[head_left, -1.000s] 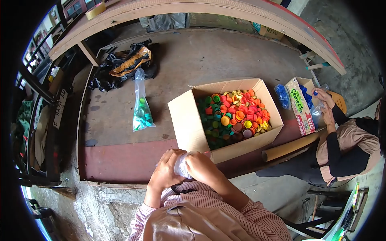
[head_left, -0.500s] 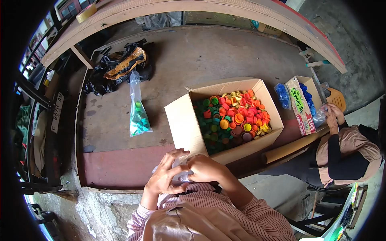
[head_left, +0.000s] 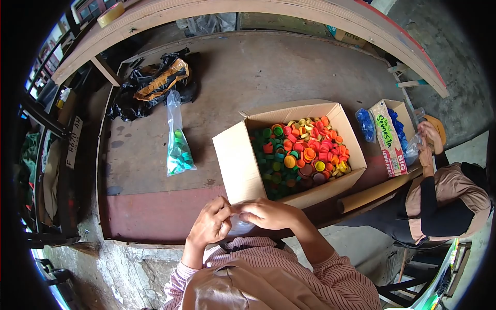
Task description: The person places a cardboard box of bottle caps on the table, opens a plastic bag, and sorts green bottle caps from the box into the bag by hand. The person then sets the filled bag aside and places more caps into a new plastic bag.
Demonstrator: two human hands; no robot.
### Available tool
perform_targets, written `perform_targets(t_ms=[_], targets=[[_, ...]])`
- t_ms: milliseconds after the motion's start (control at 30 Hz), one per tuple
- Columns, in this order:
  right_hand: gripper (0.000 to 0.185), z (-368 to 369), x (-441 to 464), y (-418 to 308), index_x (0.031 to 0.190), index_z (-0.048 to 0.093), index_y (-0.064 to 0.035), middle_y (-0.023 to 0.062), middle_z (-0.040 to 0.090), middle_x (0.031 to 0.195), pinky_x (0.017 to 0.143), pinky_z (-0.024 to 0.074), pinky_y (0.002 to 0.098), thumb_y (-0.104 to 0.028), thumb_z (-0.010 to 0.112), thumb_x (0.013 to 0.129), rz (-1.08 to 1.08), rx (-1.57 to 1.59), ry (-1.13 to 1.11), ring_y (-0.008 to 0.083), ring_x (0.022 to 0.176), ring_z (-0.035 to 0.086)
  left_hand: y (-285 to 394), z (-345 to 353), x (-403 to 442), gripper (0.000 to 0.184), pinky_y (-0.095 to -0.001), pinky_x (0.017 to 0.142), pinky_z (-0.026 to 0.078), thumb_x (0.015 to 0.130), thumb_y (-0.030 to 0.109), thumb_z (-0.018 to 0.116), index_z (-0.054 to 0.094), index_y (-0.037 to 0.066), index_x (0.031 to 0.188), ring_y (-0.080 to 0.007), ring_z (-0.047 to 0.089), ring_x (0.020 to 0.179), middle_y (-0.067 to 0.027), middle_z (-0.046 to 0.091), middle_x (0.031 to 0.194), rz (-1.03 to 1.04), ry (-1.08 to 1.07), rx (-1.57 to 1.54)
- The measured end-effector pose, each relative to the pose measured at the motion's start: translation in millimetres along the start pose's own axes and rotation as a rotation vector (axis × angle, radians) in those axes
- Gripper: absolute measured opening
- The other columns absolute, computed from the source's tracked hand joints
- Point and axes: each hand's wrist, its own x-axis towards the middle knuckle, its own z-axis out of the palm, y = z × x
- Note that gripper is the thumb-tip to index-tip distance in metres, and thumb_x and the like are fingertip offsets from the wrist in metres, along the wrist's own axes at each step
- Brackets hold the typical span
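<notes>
Close to my body, my left hand (head_left: pixel 211 223) and my right hand (head_left: pixel 269 213) meet at the mouth of a clear plastic bag (head_left: pixel 241 225). Fingers of both hands are pinched on its upper edge, and the bag hangs below them. Just beyond stands an open cardboard box (head_left: pixel 231 157) holding many plastic bottle caps (head_left: pixel 309 154), green on the left and red, orange and yellow on the right. To the left lies a filled clear bag of green caps (head_left: pixel 179 150), narrow at its top end.
A crumpled black plastic bag (head_left: pixel 129 98) with brown tape lies at the back left. On the right, a co-worker's hands (head_left: pixel 428 142) hold a clear bag beside a printed carton (head_left: pixel 388 135) of blue caps. A wooden shelf (head_left: pixel 232 11) crosses the far side, with a tape roll (head_left: pixel 111 14).
My hands have come closer together, and my left fingers have gone from spread to pinched on the bag. The co-worker's hands have risen slightly.
</notes>
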Motion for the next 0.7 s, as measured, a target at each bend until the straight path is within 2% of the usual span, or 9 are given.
perform_targets(t_ms=[33,133,200,267,333,400,467,567,700], targets=[[0.025,1.2,3.5,2.1,0.102,0.052,0.0027,0.0202,0.056,0.099,0.078,0.0425,0.0368,-0.009,0.051,0.079,-0.056,-0.004,0.01,0.0327,0.09,0.055,-0.5,0.5,0.8,0.017,-0.0358,0.056,0.04,0.059,-0.004,0.044,0.047,0.0,0.075,-0.0284,0.048,0.063,-0.0126,0.044,0.068,0.011,0.001,0.013],[0.023,2.5,5.8,-5.8,0.097,0.053,0.0029,0.018,0.058,0.096,0.079,0.043,0.0369,-0.003,0.054,0.075,-0.05,-0.055,0.088,0.0342,0.088,0.055,-5.3,-0.8,-1.3,0.015,-0.0361,0.055,0.039,0.06,-0.004,0.043,0.045,0.0,0.074,-0.0283,0.046,0.061,-0.013,0.043,0.068,-0.018,0.053,0.069],[0.02,-0.3,8.2,-6.6,0.092,0.053,0.0024,0.0153,0.059,0.091,0.071,0.0466,0.034,0.0,0.057,0.073,-0.009,-0.059,0.075,0.0293,0.08,0.059,-9.4,-1.4,-5.4,0.015,-0.0365,0.055,0.04,0.061,-0.004,0.045,0.045,0.0,0.074,-0.0289,0.047,0.061,-0.0125,0.044,0.068,-0.048,0.081,0.044],[0.016,-5.9,7.8,2.5,0.09,0.054,0.002,0.0121,0.06,0.086,0.061,0.0481,0.0287,-0.001,0.058,0.075,-0.148,0.385,0.27,0.0208,0.072,0.061,-9.6,-4.9,-5.5,0.015,-0.0368,0.056,0.041,0.061,-0.004,0.046,0.045,0.0,0.075,-0.0294,0.047,0.062,-0.012,0.045,0.068,-0.074,0.108,0.021],[0.014,-22.2,11.0,39.5,0.089,0.056,-0.0002,0.01,0.06,0.082,0.054,0.0464,0.0233,-0.001,0.058,0.076,-0.107,0.405,0.685,0.0136,0.065,0.06,-3.7,-8.8,-6.1,0.015,-0.0366,0.056,0.041,0.062,-0.007,0.047,0.043,0.0,0.075,-0.0291,0.047,0.061,-0.0119,0.045,0.069,-0.17,0.12,0.004],[0.017,-57.9,11.7,68.5,0.085,0.058,-0.0022,0.011,0.058,0.075,0.064,0.0481,0.0319,-0.005,0.063,0.069,0.169,-0.201,0.905,0.0253,0.07,0.059,-2.6,-9.0,-8.8,0.016,-0.0359,0.055,0.041,0.063,-0.006,0.049,0.042,0.0,0.076,-0.0289,0.047,0.061,-0.0118,0.046,0.069,-0.201,0.119,0.001],[0.017,-68.8,3.3,108.5,0.082,0.059,-0.0037,0.0105,0.057,0.078,0.067,0.0471,0.0354,-0.007,0.066,0.067,0.305,-0.693,0.84,0.0267,0.076,0.056,-2.1,-8.2,-8.8,0.017,-0.0352,0.055,0.041,0.063,-0.006,0.05,0.042,0.001,0.076,-0.0286,0.047,0.062,-0.0116,0.046,0.07,-0.222,0.119,-0.003],[0.015,-70.1,4.2,123.9,0.078,0.059,-0.0041,0.011,0.055,0.083,0.07,0.0453,0.0377,-0.009,0.067,0.066,0.424,-0.668,0.676,0.0285,0.083,0.054,-0.9,-4.8,-6.4,0.016,-0.0355,0.055,0.042,0.066,-0.005,0.053,0.044,0.001,0.077,-0.0287,0.049,0.063,-0.0117,0.047,0.071,-0.208,0.125,-0.017],[0.012,-65.5,-1.1,131.8,0.075,0.057,-0.0033,0.0108,0.056,0.082,0.072,0.0442,0.0346,-0.008,0.066,0.067,0.333,-0.542,0.724,0.0271,0.083,0.054,4.0,-2.5,-2.1,0.015,-0.0365,0.056,0.042,0.07,-0.004,0.057,0.049,0.001,0.081,-0.0291,0.05,0.065,-0.0116,0.048,0.073,-0.174,0.124,0.055]])
